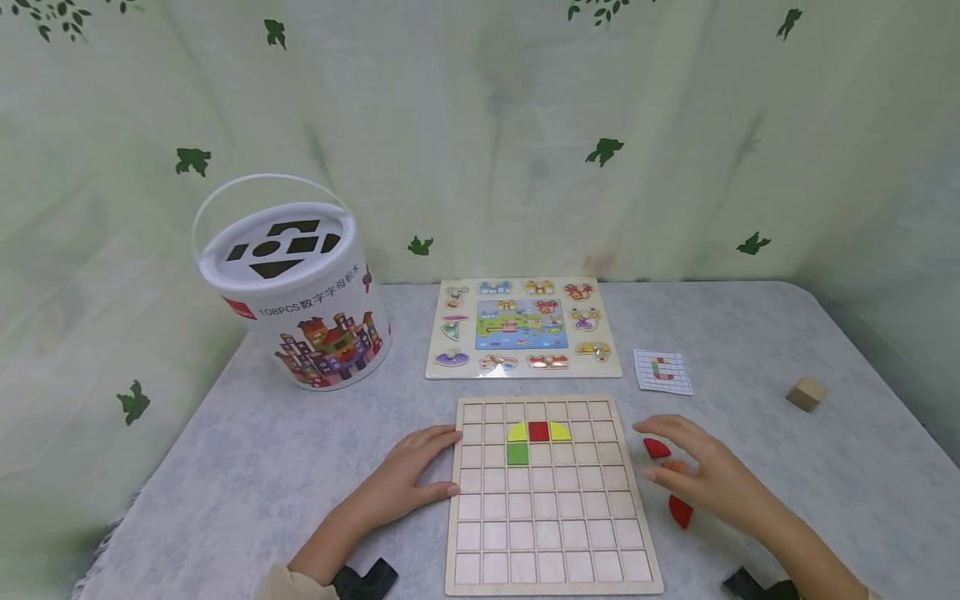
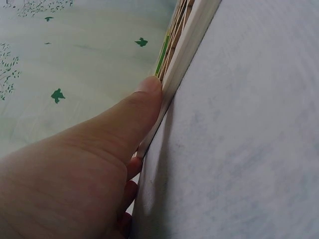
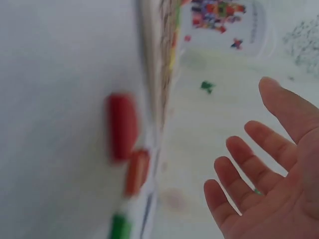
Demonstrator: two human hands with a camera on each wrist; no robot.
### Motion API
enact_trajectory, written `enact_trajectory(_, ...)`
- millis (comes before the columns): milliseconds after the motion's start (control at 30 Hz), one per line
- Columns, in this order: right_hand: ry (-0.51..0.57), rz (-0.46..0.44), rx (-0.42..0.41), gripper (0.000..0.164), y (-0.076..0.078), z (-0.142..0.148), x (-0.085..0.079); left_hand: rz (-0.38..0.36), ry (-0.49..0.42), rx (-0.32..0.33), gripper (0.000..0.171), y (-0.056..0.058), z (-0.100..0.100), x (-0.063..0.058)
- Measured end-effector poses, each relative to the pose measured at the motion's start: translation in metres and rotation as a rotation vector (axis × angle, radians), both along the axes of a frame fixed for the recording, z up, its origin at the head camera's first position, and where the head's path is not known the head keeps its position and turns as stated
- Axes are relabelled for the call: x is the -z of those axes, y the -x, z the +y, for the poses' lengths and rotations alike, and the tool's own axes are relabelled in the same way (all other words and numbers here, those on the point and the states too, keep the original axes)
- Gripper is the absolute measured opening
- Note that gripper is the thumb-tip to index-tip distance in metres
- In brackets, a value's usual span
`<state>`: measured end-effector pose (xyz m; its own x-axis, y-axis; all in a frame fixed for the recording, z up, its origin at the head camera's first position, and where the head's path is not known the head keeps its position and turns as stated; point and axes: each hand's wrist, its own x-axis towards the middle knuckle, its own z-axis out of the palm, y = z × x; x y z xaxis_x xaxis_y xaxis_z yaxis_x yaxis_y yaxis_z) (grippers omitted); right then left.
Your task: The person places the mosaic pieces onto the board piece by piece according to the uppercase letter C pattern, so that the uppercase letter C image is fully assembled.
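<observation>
A wooden grid board (image 1: 486, 533) lies flat on the table. In its upper rows sit two yellow quarter-round pieces (image 1: 517, 432), with a red square (image 1: 538, 431) between them and a green square (image 1: 517, 453) below the left one. My left hand (image 1: 412, 471) touches the board's left edge with thumb and fingertips, fingers relaxed. Holding nothing, my right hand (image 1: 708, 475) hovers right of the board with its fingers spread. Near it lie two red quarter-round pieces (image 1: 681, 512). The right wrist view also shows a blurred green piece (image 3: 120, 226) beyond them.
Behind the board lies a picture puzzle (image 1: 525, 367), with a small pattern card (image 1: 663, 372) to its right. A white bucket (image 1: 300, 300) with a shape-slotted lid stands at the back left. One wooden block (image 1: 806, 393) sits far right. A leaf-patterned curtain hangs behind.
</observation>
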<state>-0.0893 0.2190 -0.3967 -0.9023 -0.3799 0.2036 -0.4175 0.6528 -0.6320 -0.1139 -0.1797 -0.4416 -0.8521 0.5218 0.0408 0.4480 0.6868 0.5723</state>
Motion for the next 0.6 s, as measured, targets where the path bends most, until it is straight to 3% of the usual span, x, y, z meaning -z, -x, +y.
enact_trajectory(167, -0.112, -0.006, 0.096, 0.048, -0.011, 0.028, 0.013, -0.014, 0.013, -0.006, 0.070, -0.001, 0.000, -0.002)
enact_trajectory(467, -0.178, -0.186, 0.190, 0.047, -0.019, 0.055, 0.029, -0.014, 0.006, -0.008, 0.070, 0.000, 0.000, -0.001)
enact_trajectory(600, -0.207, -0.193, 0.217, 0.041, -0.019, 0.059, 0.032, -0.021, 0.005, -0.010, 0.070, -0.001, 0.000, -0.002)
